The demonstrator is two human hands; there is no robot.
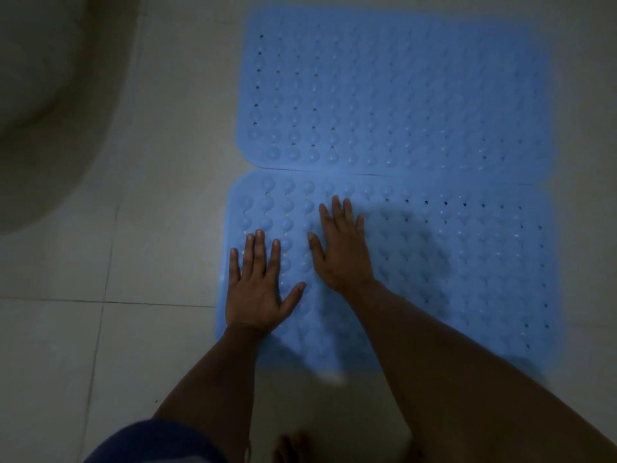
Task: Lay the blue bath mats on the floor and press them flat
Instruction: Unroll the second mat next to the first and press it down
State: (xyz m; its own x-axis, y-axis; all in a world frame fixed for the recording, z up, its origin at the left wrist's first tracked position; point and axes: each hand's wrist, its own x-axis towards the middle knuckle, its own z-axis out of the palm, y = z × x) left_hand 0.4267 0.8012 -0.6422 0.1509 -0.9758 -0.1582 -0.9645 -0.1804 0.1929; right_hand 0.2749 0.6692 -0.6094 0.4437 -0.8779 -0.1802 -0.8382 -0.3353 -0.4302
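Two blue rubber bath mats with bumps and small holes lie on the pale tiled floor, edge to edge. The far mat [417,88] fills the upper right. The near mat [484,269] lies below it. My left hand [257,289] rests palm down with fingers spread on the near mat's left edge. My right hand [340,248] lies flat, fingers spread, on the same mat a little further in. Neither hand holds anything.
A large rounded white fixture [50,95] stands at the upper left on the floor [160,228]. A dark blue garment [150,442] and bare toes [290,446] show at the bottom edge.
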